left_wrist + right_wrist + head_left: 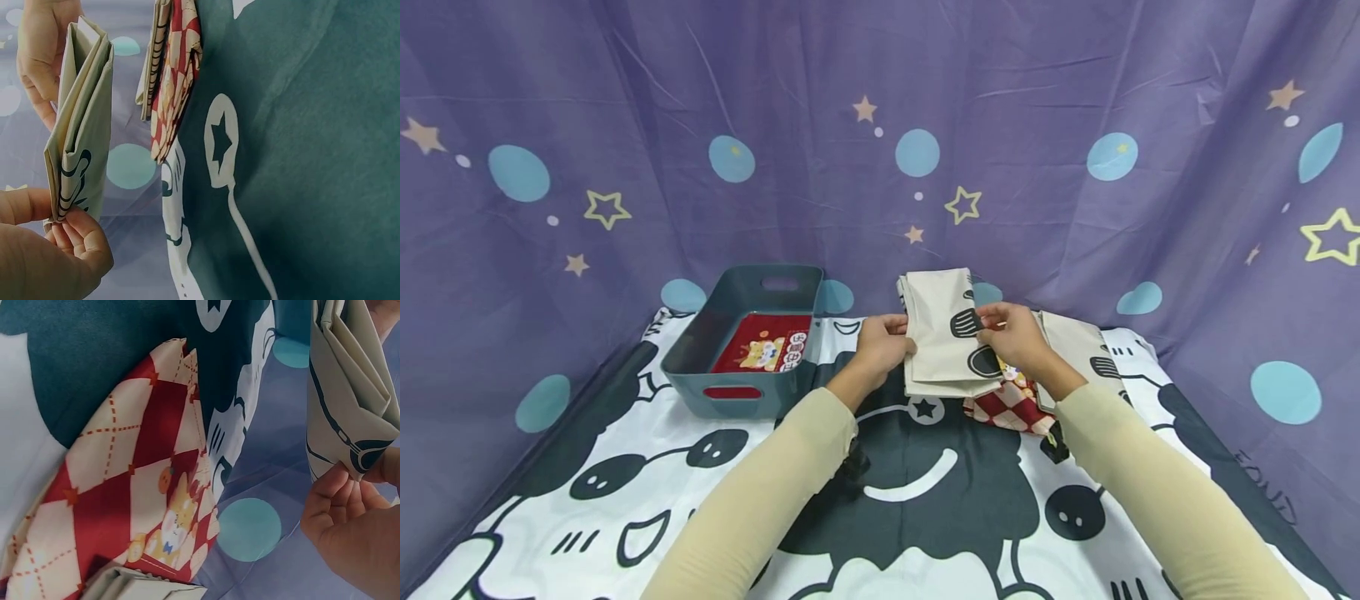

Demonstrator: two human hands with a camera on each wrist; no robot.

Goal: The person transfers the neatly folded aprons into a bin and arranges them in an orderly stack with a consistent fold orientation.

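Note:
A folded cream cloth (942,333) with black prints is held up between both hands above the patterned surface. The left hand (882,348) pinches its left edge, thumb in front; in the left wrist view the left hand (56,250) grips a corner of the layered folds (94,125). The right hand (1017,337) pinches the right edge; in the right wrist view the right hand (359,519) holds the lower corner of the cloth (344,394). Behind and below the right hand lie a red-and-cream checked cloth (1011,407) and another cream folded cloth (1078,350).
On the left stands a grey-green bin (737,406) with cut-out handles, a red printed cloth (767,343) lying inside it. A black-and-white cartoon sheet (925,517) covers the surface. Behind hangs a purple curtain (820,200) with stars and dots.

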